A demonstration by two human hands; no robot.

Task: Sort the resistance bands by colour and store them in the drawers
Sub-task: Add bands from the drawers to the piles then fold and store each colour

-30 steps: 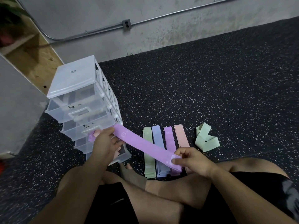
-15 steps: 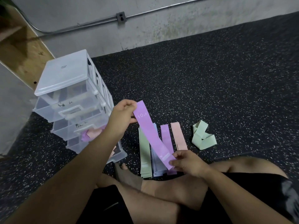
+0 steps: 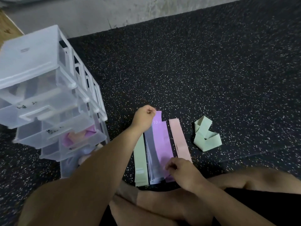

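Note:
A purple band [image 3: 162,142] lies stretched lengthwise over the purple pile on the floor. My left hand [image 3: 145,118] pinches its far end and my right hand [image 3: 180,170] pinches its near end. Beside it lie flat piles of green bands [image 3: 140,160], blue bands [image 3: 150,154] and pink bands [image 3: 180,139]. A folded green band [image 3: 206,136] sits apart to the right. The clear plastic drawer unit [image 3: 48,95] stands at the left; one open drawer [image 3: 91,141] shows purple and pink bands inside.
I sit cross-legged on black speckled rubber flooring [image 3: 195,70], my knees [image 3: 260,180] just behind the piles. A grey concrete wall [image 3: 114,12] runs along the back, with a wooden board [image 3: 8,28] at the far left.
The purple band came away from the open drawer, swung right and came down over the floor pile. My left hand carried its far end across; my right hand stayed at the near end.

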